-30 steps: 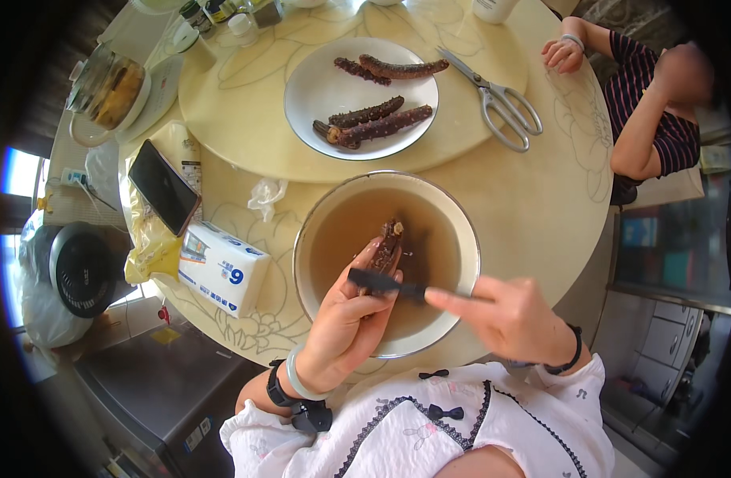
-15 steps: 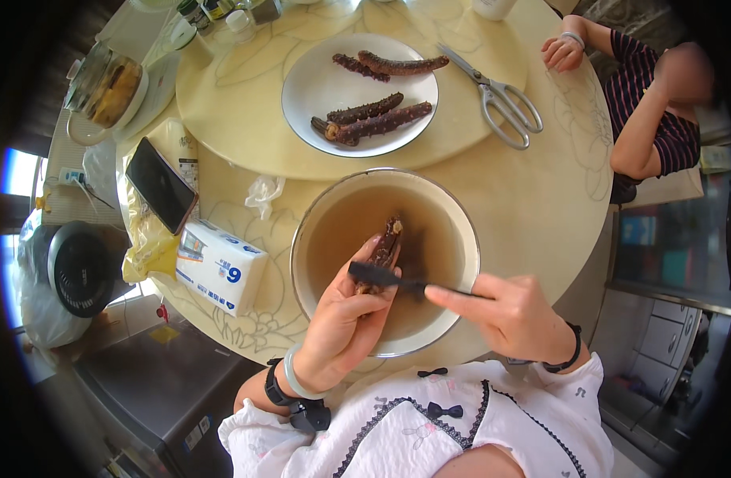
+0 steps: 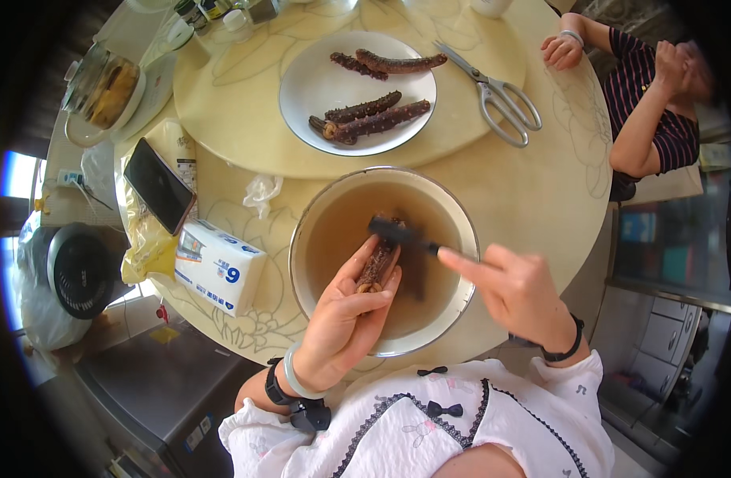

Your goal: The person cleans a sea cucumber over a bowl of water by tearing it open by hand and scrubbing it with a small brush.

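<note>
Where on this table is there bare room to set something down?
The widest free patch of table is at right, between the scissors, the bowl and the right edge. A smaller one lies between the crumpled plastic, the white pack and the bowl. Crowded: the left, with phone and yellow bag, and the upper left, with jars.

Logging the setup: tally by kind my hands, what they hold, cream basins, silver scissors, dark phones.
Left hand, right hand: 2
Brown bumpy piece: 1
Black long-handled tool: 1
Round cream basin: 1
Silver metal scissors: 1
Dark rectangular phone: 1
Total: 7
</note>
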Available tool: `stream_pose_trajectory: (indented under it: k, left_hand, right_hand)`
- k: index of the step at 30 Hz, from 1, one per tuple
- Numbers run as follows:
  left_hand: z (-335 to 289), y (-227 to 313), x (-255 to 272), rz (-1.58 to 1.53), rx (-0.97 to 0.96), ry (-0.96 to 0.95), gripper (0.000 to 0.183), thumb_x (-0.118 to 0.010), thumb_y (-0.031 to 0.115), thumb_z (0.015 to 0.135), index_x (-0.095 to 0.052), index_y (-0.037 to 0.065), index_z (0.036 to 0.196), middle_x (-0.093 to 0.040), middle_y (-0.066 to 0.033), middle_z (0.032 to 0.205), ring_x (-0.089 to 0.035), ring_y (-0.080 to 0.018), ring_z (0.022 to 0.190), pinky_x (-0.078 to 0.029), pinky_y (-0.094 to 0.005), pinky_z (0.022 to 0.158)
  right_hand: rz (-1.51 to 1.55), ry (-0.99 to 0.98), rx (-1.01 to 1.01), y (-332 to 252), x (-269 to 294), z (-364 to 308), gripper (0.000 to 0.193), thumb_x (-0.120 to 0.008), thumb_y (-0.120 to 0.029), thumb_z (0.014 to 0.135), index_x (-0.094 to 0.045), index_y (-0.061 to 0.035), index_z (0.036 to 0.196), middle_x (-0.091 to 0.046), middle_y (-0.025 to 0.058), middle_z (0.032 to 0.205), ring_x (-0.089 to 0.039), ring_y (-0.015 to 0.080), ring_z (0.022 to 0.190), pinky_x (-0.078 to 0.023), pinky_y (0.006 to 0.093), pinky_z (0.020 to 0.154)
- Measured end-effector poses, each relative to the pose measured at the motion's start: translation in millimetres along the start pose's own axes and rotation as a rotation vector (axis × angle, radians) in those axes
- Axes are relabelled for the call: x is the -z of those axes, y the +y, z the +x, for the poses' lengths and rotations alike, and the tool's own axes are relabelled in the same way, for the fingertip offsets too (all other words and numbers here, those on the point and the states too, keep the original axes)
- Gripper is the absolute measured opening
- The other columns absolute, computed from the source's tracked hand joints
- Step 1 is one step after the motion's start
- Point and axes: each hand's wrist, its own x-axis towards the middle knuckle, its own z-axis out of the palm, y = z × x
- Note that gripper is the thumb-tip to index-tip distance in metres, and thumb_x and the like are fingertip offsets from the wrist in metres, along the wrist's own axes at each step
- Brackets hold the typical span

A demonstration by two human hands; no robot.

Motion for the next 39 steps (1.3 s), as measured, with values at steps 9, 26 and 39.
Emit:
stream_pose_trajectory:
  k: [9, 26, 39]
  left_hand:
    - [1, 2, 0, -0.009, 0.019, -0.012, 0.078, -0.045, -0.024, 0.083, -0.030, 0.000, 0.156, -0.039, -0.0146, 0.157, -0.037, -0.0237, 0.148, -0.031, -0.0357, 0.123]
    - [1, 6, -2, -0.254, 0.024, 0.004, 0.068, -0.035, -0.007, 0.086, -0.031, -0.003, 0.154, -0.036, -0.0204, 0.158, -0.032, -0.0360, 0.150, -0.029, -0.0481, 0.125]
    - [0, 9, 5, -0.393, 0.116, -0.149, 0.070, -0.035, -0.004, 0.082, -0.032, -0.007, 0.152, -0.037, -0.0261, 0.156, -0.034, -0.0397, 0.148, -0.028, -0.0510, 0.125]
  right_hand:
    - [-0.047, 0.102, 0.003, 7, -6, -2, 0.057, -0.064, 0.003, 0.079, -0.071, -0.0196, 0.131, -0.043, 0.0063, 0.067, -0.049, 0.0215, 0.049, -0.042, 0.0356, 0.046]
    - [0.112, 0.063, -0.047, -3, -8, -14, 0.061, -0.065, 0.002, 0.079, -0.067, -0.0210, 0.136, -0.044, 0.0045, 0.067, -0.048, 0.0197, 0.047, -0.042, 0.0337, 0.045]
    - [0.086, 0.050, 0.066, -5, -9, -15, 0.063, -0.064, 0.000, 0.078, -0.068, -0.0230, 0.136, -0.041, 0.0045, 0.067, -0.048, 0.0196, 0.046, -0.043, 0.0336, 0.044]
